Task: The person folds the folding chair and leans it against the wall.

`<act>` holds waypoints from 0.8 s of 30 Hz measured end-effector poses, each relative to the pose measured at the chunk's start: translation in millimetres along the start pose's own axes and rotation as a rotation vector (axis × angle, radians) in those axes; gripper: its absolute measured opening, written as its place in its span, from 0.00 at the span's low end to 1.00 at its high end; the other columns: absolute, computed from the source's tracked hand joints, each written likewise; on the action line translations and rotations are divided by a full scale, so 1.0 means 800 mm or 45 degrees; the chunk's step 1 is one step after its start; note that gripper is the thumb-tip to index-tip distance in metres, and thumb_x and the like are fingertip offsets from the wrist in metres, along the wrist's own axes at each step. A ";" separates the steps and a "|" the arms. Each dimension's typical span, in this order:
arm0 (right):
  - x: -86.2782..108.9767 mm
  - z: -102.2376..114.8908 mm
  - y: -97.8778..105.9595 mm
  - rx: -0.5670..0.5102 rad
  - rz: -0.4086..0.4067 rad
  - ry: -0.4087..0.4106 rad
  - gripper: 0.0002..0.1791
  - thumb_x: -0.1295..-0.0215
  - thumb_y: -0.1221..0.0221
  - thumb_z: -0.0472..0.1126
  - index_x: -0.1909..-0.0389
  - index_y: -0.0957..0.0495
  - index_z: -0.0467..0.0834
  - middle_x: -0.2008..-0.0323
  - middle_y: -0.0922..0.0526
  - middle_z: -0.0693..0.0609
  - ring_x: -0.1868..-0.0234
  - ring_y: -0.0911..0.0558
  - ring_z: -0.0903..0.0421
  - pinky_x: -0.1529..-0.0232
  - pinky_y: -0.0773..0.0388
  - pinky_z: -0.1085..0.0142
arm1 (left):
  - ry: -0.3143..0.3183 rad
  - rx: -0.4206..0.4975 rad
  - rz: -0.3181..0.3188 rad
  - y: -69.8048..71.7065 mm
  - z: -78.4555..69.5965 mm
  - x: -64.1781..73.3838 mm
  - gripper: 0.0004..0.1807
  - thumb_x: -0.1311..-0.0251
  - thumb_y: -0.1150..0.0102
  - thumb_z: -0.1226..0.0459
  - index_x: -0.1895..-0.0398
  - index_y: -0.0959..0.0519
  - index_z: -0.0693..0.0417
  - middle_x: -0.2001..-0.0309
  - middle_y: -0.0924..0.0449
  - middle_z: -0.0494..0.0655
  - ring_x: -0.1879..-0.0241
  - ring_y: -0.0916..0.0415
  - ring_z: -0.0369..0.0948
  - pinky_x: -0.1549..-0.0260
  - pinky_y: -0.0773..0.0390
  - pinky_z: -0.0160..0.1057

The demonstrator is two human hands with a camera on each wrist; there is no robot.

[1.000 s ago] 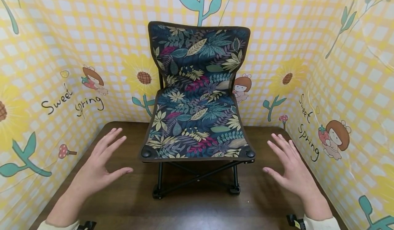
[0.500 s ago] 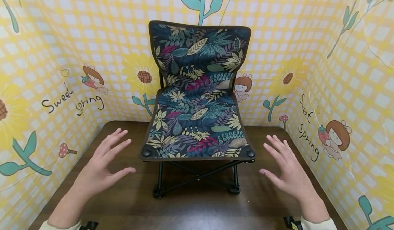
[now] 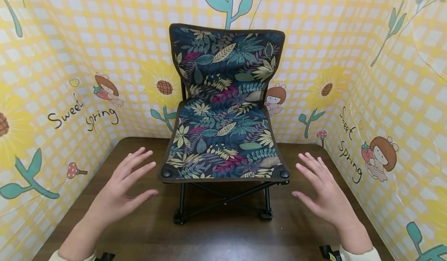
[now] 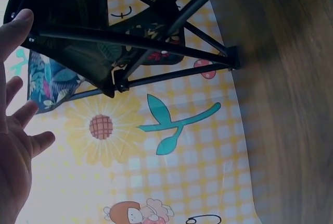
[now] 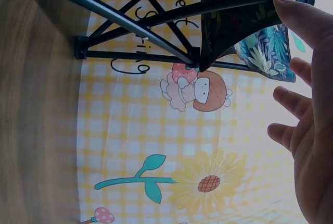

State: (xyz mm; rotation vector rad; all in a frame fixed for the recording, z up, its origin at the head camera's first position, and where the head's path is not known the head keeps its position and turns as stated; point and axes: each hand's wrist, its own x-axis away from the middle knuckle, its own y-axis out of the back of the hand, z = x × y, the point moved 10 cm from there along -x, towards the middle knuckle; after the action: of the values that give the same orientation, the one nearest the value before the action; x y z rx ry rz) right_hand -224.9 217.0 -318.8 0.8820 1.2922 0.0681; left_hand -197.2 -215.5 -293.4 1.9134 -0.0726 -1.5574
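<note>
- Folding chair [image 3: 227, 137] dead centre, and the hands flank it: left hand [image 3: 120, 193] and right hand [image 3: 323, 193] apart, fingers and thumbs spread, nothing gripped!
- Just beside each, the seat's front corners, with a gap showing in the head view; which hand is nearer is too close to call.
- Ahead and between them, the chair's long axis runs away from the person, then climbs the upright backrest [image 3: 227, 55].
- Below, crossed legs [image 3: 225, 203] stand on the bench [image 3: 139, 237].
- Beyond, yellow-checked cloth [image 3: 132, 51] walls everything in.
</note>
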 end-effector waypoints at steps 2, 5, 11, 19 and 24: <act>-0.003 0.003 0.000 -0.015 -0.001 0.016 0.35 0.37 0.39 0.56 0.39 0.30 0.34 0.36 0.32 0.33 0.32 0.36 0.36 0.27 0.51 0.45 | -0.016 0.002 -0.001 -0.002 -0.004 -0.003 0.32 0.42 0.36 0.50 0.43 0.24 0.67 0.39 0.31 0.68 0.33 0.41 0.62 0.28 0.49 0.53; -0.006 0.008 -0.002 -0.035 -0.005 0.038 0.35 0.37 0.38 0.55 0.39 0.29 0.33 0.36 0.31 0.32 0.32 0.36 0.37 0.27 0.50 0.45 | -0.037 0.011 0.001 -0.005 -0.008 -0.006 0.31 0.41 0.36 0.51 0.45 0.24 0.67 0.39 0.30 0.68 0.33 0.41 0.63 0.28 0.49 0.54; -0.010 0.015 -0.003 -0.050 -0.015 0.075 0.32 0.36 0.39 0.53 0.40 0.29 0.33 0.38 0.30 0.31 0.33 0.35 0.36 0.27 0.49 0.46 | -0.064 0.012 0.017 -0.011 -0.015 -0.011 0.28 0.40 0.37 0.52 0.46 0.22 0.68 0.41 0.29 0.69 0.33 0.40 0.62 0.29 0.49 0.54; -0.018 0.023 -0.005 -0.040 -0.024 0.113 0.29 0.34 0.41 0.50 0.40 0.28 0.34 0.39 0.29 0.31 0.35 0.33 0.34 0.28 0.47 0.46 | -0.110 0.014 0.033 -0.018 -0.023 -0.016 0.25 0.38 0.39 0.54 0.46 0.22 0.66 0.42 0.28 0.70 0.34 0.39 0.63 0.29 0.48 0.55; -0.023 0.027 -0.008 -0.053 -0.026 0.129 0.27 0.32 0.42 0.49 0.42 0.26 0.33 0.40 0.28 0.31 0.36 0.32 0.34 0.28 0.47 0.46 | -0.128 0.005 0.049 -0.022 -0.024 -0.015 0.24 0.37 0.40 0.55 0.46 0.22 0.66 0.42 0.28 0.70 0.36 0.37 0.65 0.29 0.48 0.55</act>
State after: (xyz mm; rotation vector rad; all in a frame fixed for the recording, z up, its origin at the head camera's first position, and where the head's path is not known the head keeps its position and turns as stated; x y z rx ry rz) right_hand -215.0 192.3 -307.8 0.8385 1.3892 0.1241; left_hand -190.1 -187.7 -290.7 1.8253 -0.1550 -1.6278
